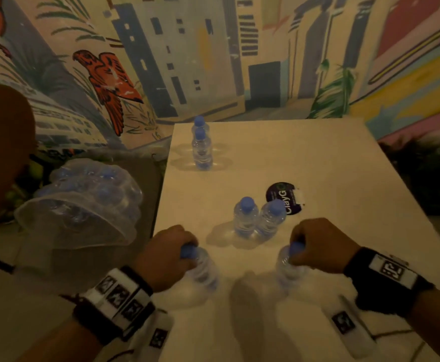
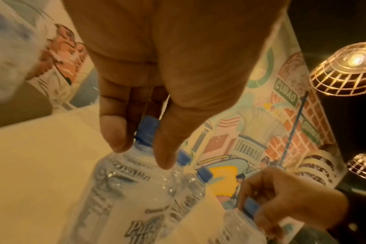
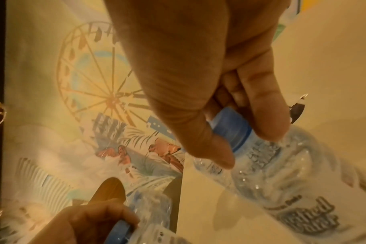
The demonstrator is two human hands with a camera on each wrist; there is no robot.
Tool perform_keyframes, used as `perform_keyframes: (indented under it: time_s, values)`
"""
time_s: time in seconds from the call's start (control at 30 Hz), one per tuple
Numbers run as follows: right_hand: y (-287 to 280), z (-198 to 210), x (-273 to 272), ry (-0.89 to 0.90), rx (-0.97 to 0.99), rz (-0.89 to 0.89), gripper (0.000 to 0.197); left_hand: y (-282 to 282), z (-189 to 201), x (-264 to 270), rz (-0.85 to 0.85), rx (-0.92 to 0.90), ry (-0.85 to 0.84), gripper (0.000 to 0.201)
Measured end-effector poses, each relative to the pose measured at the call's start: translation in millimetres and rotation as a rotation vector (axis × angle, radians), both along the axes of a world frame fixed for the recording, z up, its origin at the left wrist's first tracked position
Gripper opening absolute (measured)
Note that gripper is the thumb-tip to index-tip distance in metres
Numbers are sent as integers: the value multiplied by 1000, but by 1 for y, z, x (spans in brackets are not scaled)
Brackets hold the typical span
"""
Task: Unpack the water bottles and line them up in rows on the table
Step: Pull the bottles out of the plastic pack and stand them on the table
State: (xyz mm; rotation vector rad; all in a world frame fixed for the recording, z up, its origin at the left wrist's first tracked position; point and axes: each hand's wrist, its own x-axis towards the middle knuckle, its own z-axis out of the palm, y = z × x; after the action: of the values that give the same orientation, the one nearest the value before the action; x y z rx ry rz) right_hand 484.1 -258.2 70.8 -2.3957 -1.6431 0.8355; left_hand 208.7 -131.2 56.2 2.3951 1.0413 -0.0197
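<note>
My left hand (image 1: 170, 253) grips a clear water bottle (image 1: 203, 270) by its blue cap (image 2: 147, 130) near the table's front left. My right hand (image 1: 315, 244) pinches the blue cap (image 3: 231, 129) of a second bottle (image 1: 288, 270) at the front centre. Both bottles are tilted over the white table (image 1: 318, 163). Two more bottles (image 1: 245, 218) (image 1: 272, 218) stand side by side just beyond my hands. Another pair (image 1: 202, 150) stands one behind the other at the far left edge. The shrink-wrapped pack (image 1: 88, 199) holds several bottles left of the table.
A dark round sticker (image 1: 283, 198) lies on the table right of the middle pair. A painted mural wall (image 1: 213, 56) rises behind the table. The pack rests on a lower surface (image 1: 31, 257) beside the table's left edge.
</note>
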Motion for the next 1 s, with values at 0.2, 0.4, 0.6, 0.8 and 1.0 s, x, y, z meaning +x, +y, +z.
perform_keyframes:
  time_s: [0.2, 0.4, 0.6, 0.8, 1.0]
  values:
    - [11, -7, 21, 99, 41, -47, 20, -17, -15, 85, -17, 55, 22, 28]
    - [23, -18, 18, 51, 51, 32, 22, -22, -26, 112, 5, 114, 82, 25]
    - [27, -31, 12, -2, 82, 87, 12, -24, -30, 121, -12, 154, 42, 22]
    - [25, -43, 9, 4, 185, 129, 14, -30, -40, 120, 117, 163, 26, 28]
    - [24, -50, 10, -86, 181, 219, 20, -30, -41, 127, 157, 150, 38, 22]
